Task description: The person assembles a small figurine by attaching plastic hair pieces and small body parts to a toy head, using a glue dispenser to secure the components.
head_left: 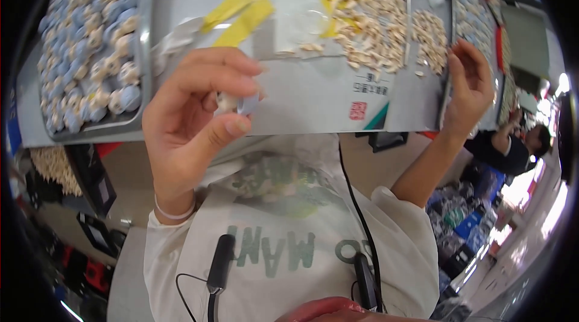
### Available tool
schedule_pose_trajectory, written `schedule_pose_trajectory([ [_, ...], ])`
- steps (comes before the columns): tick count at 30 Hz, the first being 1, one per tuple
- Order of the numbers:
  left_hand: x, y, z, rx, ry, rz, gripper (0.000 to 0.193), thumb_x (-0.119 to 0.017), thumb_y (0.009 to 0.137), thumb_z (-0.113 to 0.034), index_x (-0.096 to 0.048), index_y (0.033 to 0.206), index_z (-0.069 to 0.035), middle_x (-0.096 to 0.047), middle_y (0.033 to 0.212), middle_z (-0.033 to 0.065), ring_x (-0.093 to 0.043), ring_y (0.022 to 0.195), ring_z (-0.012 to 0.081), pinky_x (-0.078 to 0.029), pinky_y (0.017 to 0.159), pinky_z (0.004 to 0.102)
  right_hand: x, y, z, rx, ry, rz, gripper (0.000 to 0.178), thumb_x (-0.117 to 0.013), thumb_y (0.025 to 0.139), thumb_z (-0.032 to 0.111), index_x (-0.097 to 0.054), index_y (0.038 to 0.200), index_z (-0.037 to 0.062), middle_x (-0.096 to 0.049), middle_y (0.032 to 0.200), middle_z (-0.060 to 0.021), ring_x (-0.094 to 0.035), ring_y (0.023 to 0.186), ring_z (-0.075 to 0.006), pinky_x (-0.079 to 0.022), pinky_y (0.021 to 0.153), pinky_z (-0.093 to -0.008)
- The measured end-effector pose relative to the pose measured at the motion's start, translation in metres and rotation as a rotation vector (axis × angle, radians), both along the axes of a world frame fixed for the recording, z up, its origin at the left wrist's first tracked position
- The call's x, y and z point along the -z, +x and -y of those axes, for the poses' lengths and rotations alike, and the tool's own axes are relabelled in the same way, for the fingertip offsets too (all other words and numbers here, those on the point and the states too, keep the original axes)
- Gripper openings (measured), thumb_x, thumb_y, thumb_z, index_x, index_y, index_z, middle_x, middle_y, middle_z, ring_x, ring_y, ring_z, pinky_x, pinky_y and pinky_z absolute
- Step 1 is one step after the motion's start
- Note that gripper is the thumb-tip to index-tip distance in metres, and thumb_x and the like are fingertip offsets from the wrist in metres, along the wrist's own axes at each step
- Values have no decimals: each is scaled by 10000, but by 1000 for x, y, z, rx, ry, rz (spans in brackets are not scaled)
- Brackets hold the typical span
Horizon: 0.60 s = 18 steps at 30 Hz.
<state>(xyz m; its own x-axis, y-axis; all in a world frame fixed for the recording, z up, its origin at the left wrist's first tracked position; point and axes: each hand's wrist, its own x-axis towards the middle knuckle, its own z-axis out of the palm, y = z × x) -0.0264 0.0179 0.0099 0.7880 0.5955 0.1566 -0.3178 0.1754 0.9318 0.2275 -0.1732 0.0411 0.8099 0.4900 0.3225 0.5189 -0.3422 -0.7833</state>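
My left hand (187,111) is raised over the front edge of the table. Between its thumb and fingers it pinches a small cream and light-blue figurine (227,102), partly covered by the fingertips. My right hand (469,83) is at the right, beside a tray of light-blue pieces (473,11). Its fingers are curled toward the thumb, and anything between the fingertips is too small to make out. At the left, a metal tray (145,38) is filled with many similar blue and cream figurines (84,50).
Many small cream pieces (377,32) lie heaped on the grey table (289,102), with another pile (428,29) to their right. Yellow tape strips (244,11) and a clear round dish (310,23) are at the back middle. Another person (512,147) is at the far right.
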Motion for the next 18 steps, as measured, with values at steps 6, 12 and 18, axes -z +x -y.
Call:
schedule_pose_trajectory([
  [6,-6,19,15,136,-169,-104,272,-642,696,-23,-530,933,50,-513,964,139,-486,896,179,-399,773,263,-14,-13,6,-199,-449,213,217,-601,639,-7,-608,850,44,-578,852,-69,-550,756,-168,-409,645,-249],
  [12,15,27,11,182,-17,-35,280,-628,697,22,-518,953,54,-512,979,140,-514,912,197,-426,780,268,-4,-30,12,-49,-567,114,145,-587,647,-42,-576,784,6,-563,720,-80,-551,641,-171,-420,574,-252],
  [18,3,33,18,119,-164,-131,304,-648,703,-121,-506,937,12,-520,961,153,-536,840,209,-440,692,268,7,-38,15,-45,-521,279,123,-527,673,-83,-566,751,4,-546,747,-84,-539,669,-197,-427,589,-259],
])
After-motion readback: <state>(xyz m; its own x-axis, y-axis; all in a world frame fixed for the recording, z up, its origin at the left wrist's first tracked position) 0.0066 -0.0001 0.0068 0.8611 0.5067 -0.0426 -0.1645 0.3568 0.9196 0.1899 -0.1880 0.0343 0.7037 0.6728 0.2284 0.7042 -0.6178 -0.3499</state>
